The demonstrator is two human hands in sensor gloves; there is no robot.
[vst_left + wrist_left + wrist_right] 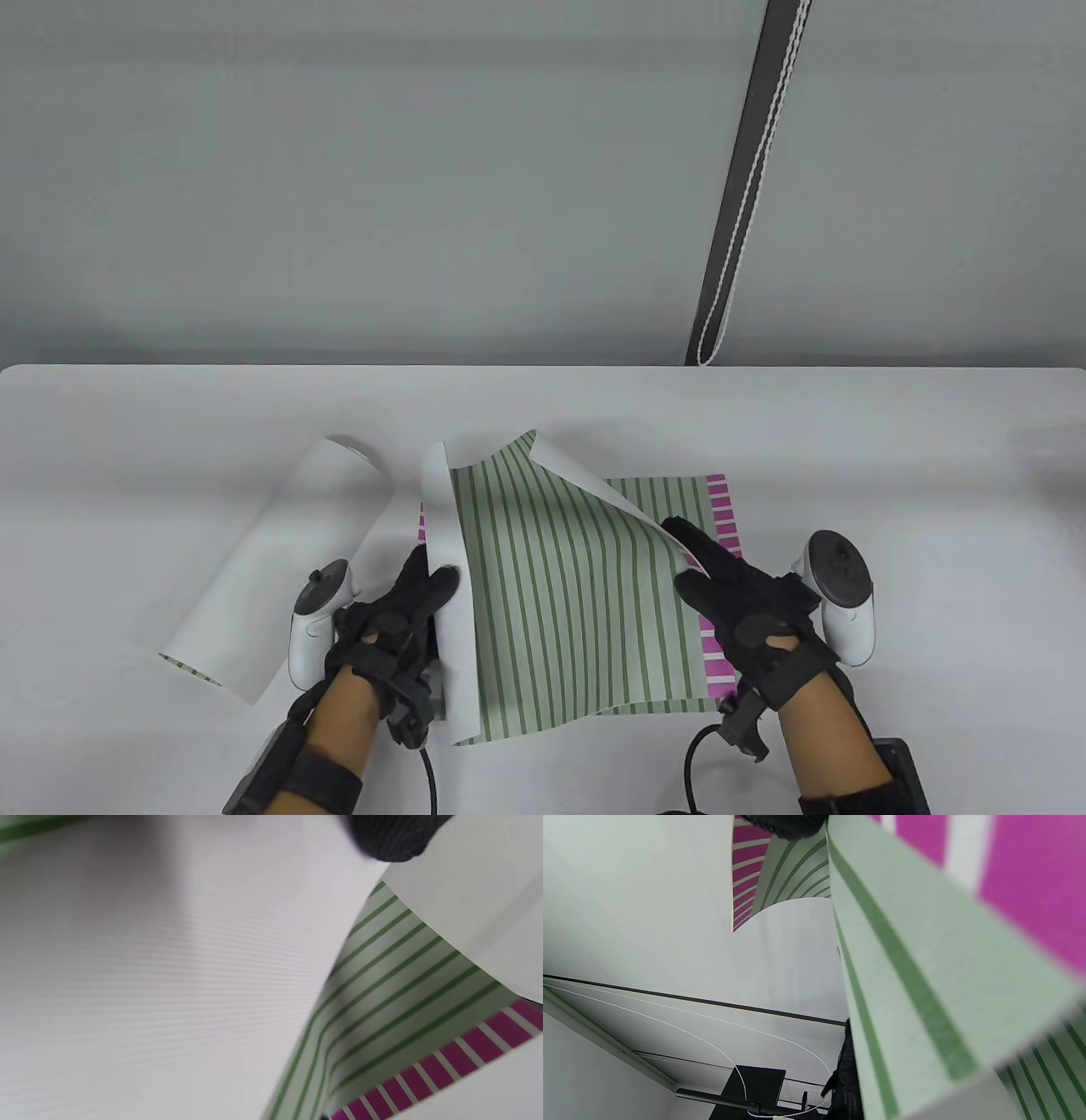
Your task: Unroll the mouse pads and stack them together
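A green-striped mouse pad (560,594) is spread between my hands, its left and far edges still curled so the white underside shows. My left hand (416,603) grips its curled left edge (169,963). My right hand (713,577) pinches its right edge, lifted a little. Under it lie another green-striped pad (662,501) and a magenta-striped pad (725,518), flat on the table. The magenta stripes also show in the left wrist view (445,1060) and the right wrist view (1022,870). A rolled pad (280,560), white outside, lies left of my left hand.
The white table (891,475) stretches right and far of the pads. A dark strap with white cord (747,187) hangs behind the table's far edge. Cables trail from my wrists at the near edge.
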